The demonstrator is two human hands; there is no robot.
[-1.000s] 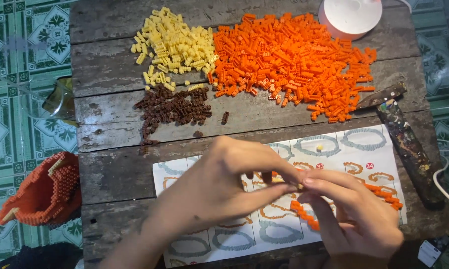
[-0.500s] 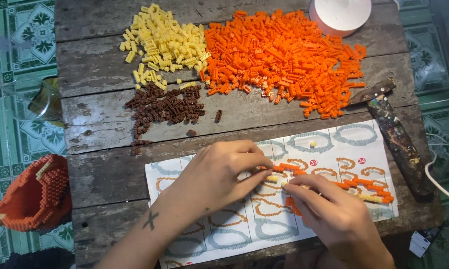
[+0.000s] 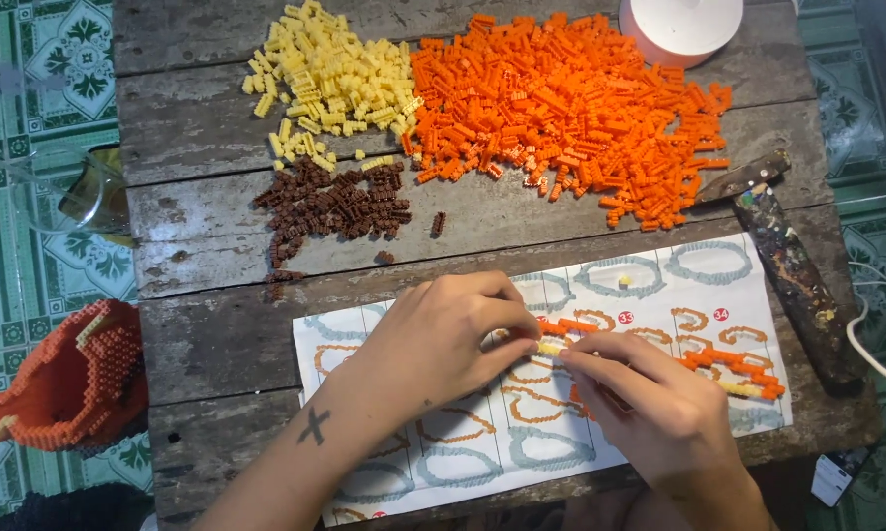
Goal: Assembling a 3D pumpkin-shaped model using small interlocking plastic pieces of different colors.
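My left hand (image 3: 443,339) and my right hand (image 3: 654,408) meet over a white instruction sheet (image 3: 659,280) printed with ring shapes. Between their fingertips they pinch a short row of small bricks (image 3: 553,344), orange with a pale yellow piece at the joint. A longer assembled orange strip (image 3: 733,364) lies on the sheet to the right of my right hand. Behind the sheet lie three loose heaps of tiny bricks: orange (image 3: 571,108), pale yellow (image 3: 330,74) and dark brown (image 3: 330,206).
All of this sits on a worn wooden table (image 3: 197,334). A white round container (image 3: 679,28) stands at the back. A paint-spattered tool (image 3: 792,275) lies at the right edge. A built orange brick shape (image 3: 64,383) sits left, off the table, above a tiled floor.
The view has shifted slightly. My hands stay together on the sheet, and the pale yellow piece now shows between their fingertips.
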